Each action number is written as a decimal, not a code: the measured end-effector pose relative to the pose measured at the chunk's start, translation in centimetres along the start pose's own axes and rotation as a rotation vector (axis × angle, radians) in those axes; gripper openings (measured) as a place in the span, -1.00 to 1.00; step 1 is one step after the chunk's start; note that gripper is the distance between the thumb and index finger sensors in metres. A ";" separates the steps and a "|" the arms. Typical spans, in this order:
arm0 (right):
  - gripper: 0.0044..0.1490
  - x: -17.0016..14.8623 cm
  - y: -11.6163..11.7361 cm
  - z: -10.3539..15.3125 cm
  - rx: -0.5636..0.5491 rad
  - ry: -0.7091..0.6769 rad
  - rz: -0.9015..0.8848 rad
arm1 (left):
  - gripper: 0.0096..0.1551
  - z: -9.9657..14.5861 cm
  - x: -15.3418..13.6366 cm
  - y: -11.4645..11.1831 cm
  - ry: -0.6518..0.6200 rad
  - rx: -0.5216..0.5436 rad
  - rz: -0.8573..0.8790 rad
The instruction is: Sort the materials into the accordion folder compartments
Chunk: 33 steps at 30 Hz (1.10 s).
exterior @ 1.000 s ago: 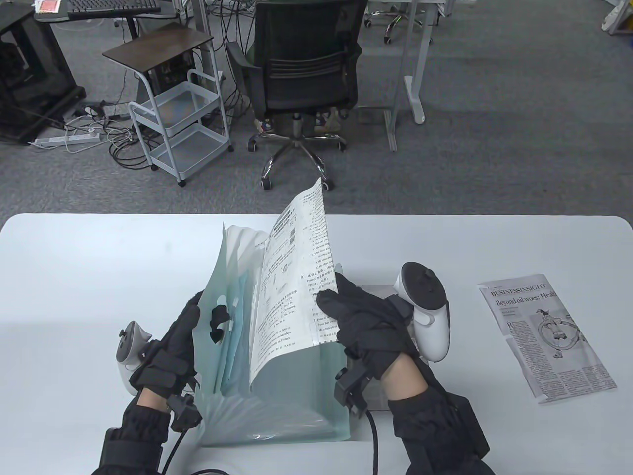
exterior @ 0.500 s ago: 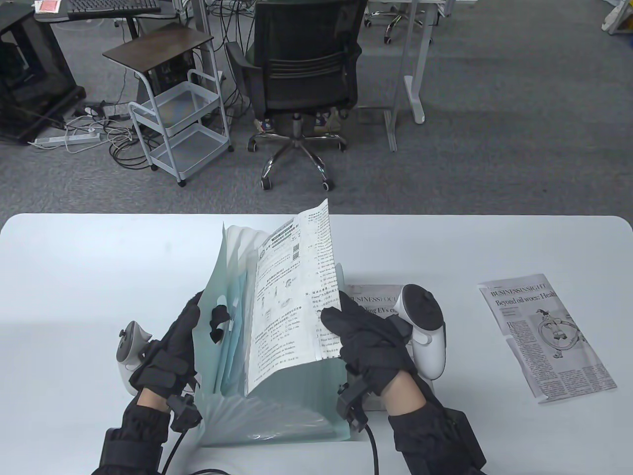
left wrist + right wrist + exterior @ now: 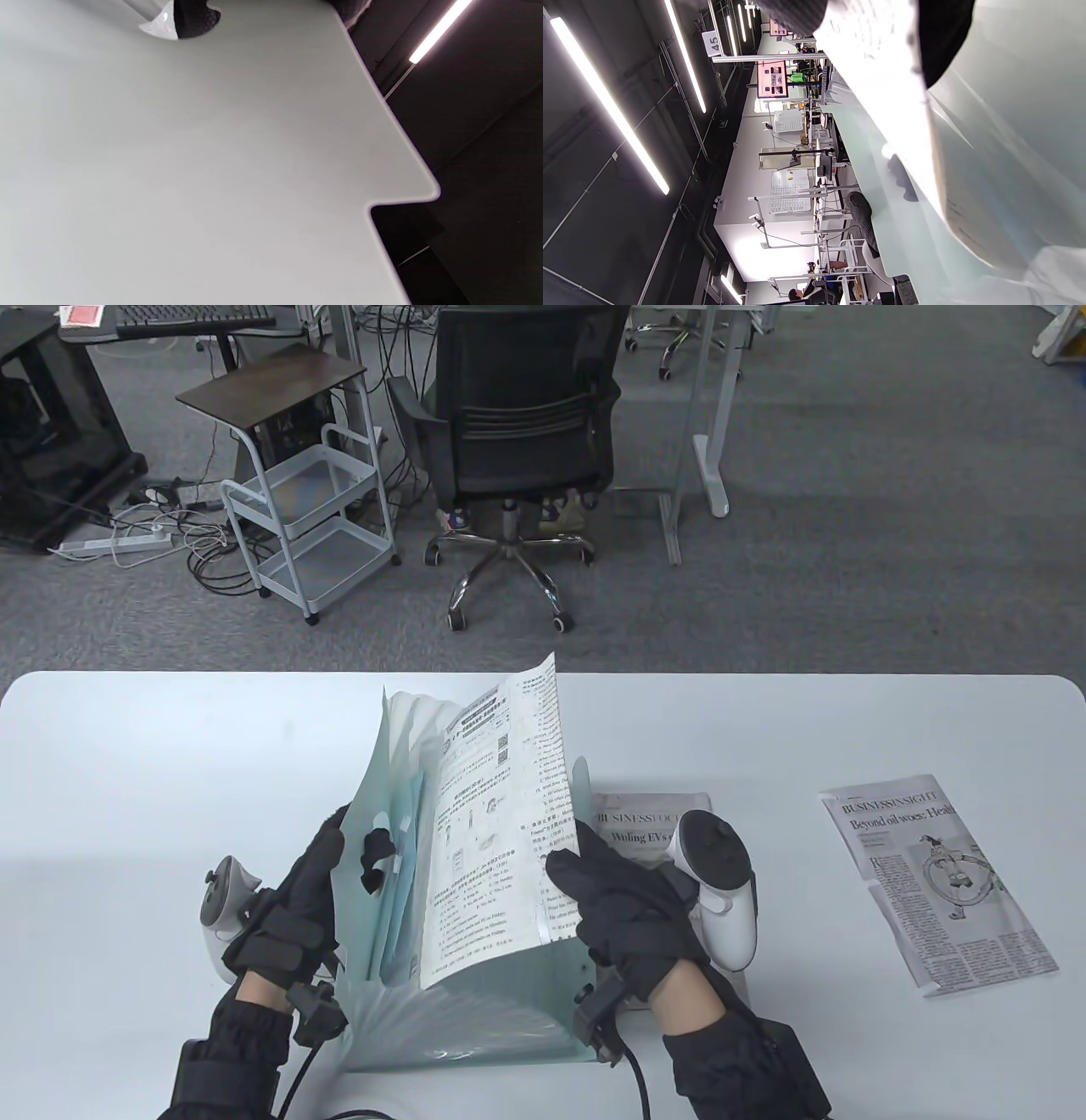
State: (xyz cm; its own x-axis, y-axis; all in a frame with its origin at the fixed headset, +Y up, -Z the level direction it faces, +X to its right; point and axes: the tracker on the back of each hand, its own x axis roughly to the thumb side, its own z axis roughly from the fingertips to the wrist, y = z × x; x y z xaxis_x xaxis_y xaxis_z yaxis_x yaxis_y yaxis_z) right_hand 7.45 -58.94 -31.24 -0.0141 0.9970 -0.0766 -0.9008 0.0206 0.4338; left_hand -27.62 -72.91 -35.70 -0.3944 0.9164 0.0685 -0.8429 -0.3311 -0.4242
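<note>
The right hand's [image 3: 632,912] grip pinches the printed sheet's [image 3: 496,823] near edge, its long axis running away over the accordion folder's [image 3: 475,984] open pockets just left, which the left hand [image 3: 293,899] holds spread.

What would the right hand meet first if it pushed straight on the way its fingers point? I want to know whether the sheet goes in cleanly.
The right hand grips the printed sheet, fingers pointing left. Straight on, it would likely meet the accordion folder, probably its inner dividers; depth is unclear.
</note>
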 end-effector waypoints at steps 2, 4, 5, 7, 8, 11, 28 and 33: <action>-0.31 0.0 0.1 -0.1 0.001 0.000 0.005 | -0.16 0.0 0.0 0.0 0.000 0.000 0.000; -0.30 -0.1 0.4 -0.2 0.001 -0.002 0.014 | -0.16 0.0 0.0 0.0 0.000 0.000 0.000; -0.30 -0.1 0.4 -0.3 0.001 -0.002 0.016 | -0.16 0.0 0.0 0.0 0.000 0.000 0.000; -0.30 -0.3 0.6 -0.4 0.003 -0.001 0.018 | -0.16 0.0 0.0 0.0 0.000 0.000 0.000; -0.30 -0.3 0.7 -0.5 0.005 -0.001 0.018 | -0.16 0.0 0.0 0.0 0.000 0.000 0.000; -0.30 -0.6 0.9 -0.6 0.004 0.002 0.020 | -0.16 0.0 0.0 0.0 0.000 0.001 -0.001; -0.30 -1.6 2.5 -1.1 0.017 0.004 0.073 | -0.16 0.0 0.0 0.0 0.000 0.001 -0.001; -0.29 -1.9 3.0 -1.2 0.030 0.009 0.079 | -0.16 0.0 0.0 0.0 0.001 -0.001 0.001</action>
State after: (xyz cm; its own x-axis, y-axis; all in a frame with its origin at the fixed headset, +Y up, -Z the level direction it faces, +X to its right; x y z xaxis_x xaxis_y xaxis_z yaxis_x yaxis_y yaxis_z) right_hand 4.20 -60.90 -30.88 -0.0890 0.9948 -0.0489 -0.8832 -0.0561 0.4657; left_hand -27.57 -72.94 -35.68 -0.3954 0.9160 0.0672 -0.8420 -0.3323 -0.4251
